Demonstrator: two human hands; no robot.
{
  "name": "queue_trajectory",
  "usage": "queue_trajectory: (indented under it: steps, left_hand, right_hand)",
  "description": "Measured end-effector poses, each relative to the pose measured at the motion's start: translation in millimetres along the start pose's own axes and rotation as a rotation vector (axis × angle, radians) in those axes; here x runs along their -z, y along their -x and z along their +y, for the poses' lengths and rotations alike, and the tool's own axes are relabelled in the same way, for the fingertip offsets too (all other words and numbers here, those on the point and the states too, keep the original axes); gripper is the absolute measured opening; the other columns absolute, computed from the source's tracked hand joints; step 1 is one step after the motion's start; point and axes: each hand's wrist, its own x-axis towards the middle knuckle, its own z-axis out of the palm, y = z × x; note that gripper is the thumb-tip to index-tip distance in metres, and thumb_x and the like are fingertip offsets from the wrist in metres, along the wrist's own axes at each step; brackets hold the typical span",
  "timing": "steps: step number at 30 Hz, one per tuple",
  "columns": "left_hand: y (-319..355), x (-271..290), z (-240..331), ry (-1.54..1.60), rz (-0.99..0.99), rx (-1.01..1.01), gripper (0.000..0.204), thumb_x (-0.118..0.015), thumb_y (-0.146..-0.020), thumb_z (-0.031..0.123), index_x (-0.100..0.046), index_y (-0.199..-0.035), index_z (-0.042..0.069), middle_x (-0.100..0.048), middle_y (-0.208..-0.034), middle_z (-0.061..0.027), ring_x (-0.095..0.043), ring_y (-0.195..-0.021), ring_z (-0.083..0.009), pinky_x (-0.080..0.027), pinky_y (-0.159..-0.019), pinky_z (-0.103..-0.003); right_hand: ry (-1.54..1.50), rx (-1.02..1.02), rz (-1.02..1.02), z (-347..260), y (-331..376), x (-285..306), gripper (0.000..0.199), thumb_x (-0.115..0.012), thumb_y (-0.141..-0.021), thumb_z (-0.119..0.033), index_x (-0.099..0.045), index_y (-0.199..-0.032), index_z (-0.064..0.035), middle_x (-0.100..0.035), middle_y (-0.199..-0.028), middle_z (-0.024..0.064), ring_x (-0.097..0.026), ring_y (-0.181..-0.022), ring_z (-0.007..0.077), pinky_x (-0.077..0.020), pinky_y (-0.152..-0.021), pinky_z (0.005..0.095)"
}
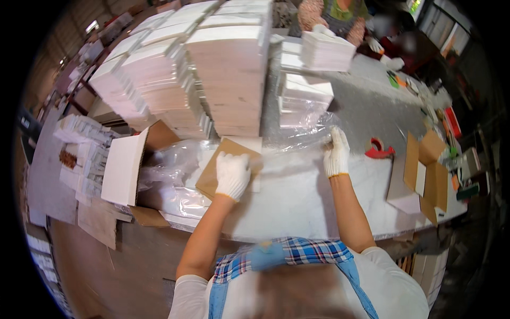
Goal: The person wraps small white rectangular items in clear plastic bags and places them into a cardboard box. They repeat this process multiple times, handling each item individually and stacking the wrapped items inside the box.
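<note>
My left hand (232,174), in a white knit glove, is closed, with its fingers curled over a brown cardboard sheet (208,178). Whatever its fingers hold is hidden. Under that sheet shows the edge of a white tile (256,183). My right hand (337,154), gloved the same way, pinches clear plastic film (297,144), which stretches leftward across the table toward the cardboard. On the left, an open carton (123,169) lies on its side with crumpled clear plastic (172,165) spilling from its mouth.
Tall stacks of white tiles (226,74) rise behind my left hand; a smaller tile stack (305,98) stands beyond my right. To the right are a red tape dispenser (378,150) and an open carton (401,181). Across the table, a person's gloved hand (323,30) rests on tiles.
</note>
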Motion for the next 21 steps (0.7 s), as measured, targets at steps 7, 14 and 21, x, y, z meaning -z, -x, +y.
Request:
queue_trajectory:
  steps: [7, 14, 21]
  left_hand:
    - [62.7, 17.4, 69.5, 0.306, -0.114, -0.17, 0.026, -0.071, -0.085, 0.02, -0.063, -0.066, 0.005, -0.054, -0.051, -0.0075, -0.056, -0.049, -0.0319, -0.049, -0.056, -0.046]
    - [80.9, 19.8, 147.6, 1.591, -0.839, 0.849, 0.018, -0.063, -0.098, 0.018, -0.064, -0.102, 0.001, -0.065, -0.092, -0.0089, -0.066, -0.071, -0.0198, -0.05, -0.052, -0.036]
    - [75.8, 15.8, 187.5, 1.505, -0.839, 0.939, 0.018, -0.06, -0.099, 0.014, -0.065, -0.108, -0.001, -0.063, -0.091, -0.0096, -0.065, -0.072, -0.0182, -0.053, -0.056, -0.031]
  right_hand:
    - [0.238, -0.254, 0.094, 27.3, -34.4, 92.2, 0.044, -0.067, -0.101, -0.043, -0.06, -0.13, -0.0091, -0.061, -0.107, 0.0049, -0.059, -0.094, 0.0169, -0.0517, -0.083, 0.0387]
    - [0.186, -0.478, -0.045, 21.0, -15.1, 100.8, 0.089, -0.061, -0.1, -0.057, -0.02, -0.167, -0.0141, -0.038, -0.163, 0.0205, -0.051, -0.137, 0.0336, -0.0503, -0.101, 0.0499]
    - [0.479, -0.674, -0.223, -0.4, 78.4, 111.0, 0.075, -0.063, -0.1, -0.054, -0.039, -0.158, -0.0122, -0.058, -0.139, 0.0139, -0.06, -0.12, 0.0258, -0.0526, -0.096, 0.0444]
